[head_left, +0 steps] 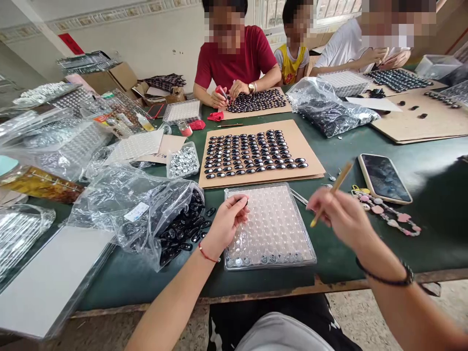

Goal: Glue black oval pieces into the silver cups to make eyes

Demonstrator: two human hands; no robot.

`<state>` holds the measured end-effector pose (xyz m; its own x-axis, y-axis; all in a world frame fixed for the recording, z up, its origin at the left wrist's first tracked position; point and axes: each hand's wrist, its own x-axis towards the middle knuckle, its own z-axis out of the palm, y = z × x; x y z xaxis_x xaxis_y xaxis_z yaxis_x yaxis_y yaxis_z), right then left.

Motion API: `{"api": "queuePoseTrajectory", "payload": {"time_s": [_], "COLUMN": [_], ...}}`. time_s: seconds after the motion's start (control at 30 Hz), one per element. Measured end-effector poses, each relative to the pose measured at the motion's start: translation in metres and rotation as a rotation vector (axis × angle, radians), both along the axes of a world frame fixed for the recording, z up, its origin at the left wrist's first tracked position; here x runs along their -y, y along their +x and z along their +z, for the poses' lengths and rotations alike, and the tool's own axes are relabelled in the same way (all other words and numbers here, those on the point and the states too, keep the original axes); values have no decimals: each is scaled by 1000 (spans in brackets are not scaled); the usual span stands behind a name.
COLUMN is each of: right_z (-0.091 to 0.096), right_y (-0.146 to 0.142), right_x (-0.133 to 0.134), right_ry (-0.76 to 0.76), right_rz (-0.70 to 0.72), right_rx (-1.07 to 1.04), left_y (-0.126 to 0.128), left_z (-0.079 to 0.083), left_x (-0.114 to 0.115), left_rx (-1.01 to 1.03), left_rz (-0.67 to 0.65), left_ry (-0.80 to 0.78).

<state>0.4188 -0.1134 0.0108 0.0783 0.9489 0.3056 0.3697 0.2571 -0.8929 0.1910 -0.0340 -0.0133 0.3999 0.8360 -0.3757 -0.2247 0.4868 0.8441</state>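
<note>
My left hand rests on the left edge of a clear plastic tray of small round cells and pinches a small dark oval piece at its fingertips. My right hand, blurred by motion, hovers just right of the tray and grips a thin wooden stick. Beyond the tray lies a cardboard sheet covered with rows of shiny black oval pieces. A clear plastic bag spilling more black pieces lies to the left of my left hand.
A phone and a pink bead strap lie to the right. A small box of silver parts and stacked trays sit on the left. Three other people sit at the far side, with more cardboard sheets and bags.
</note>
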Motion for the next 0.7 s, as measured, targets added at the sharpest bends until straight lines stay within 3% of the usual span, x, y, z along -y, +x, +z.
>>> {"api": "queuePoseTrajectory", "payload": {"time_s": [0.07,0.13,0.3,0.5,0.6,0.7], "right_z": [-11,-22,-21,7,12,11], "right_y": [-16,-25,-27,-34,-43,-50], "right_x": [27,45,56,24,-3,-24], "right_ry": [-5,-4,-98,9,75,125], "right_rz": [140,172,205,255,336,384], "right_rx": [123,242,429,484,574,600], "left_y": [1,2,3,2,2,0], "left_z": [-1,-1,-1,1,6,10], "left_x": [1,2,5,10,14,13], "left_rx": [6,12,-22,-315,-483,-547], "left_rz": [-14,-21,-52,-76,-106,-147], "left_ry": [8,14,101,439,616,685]}}
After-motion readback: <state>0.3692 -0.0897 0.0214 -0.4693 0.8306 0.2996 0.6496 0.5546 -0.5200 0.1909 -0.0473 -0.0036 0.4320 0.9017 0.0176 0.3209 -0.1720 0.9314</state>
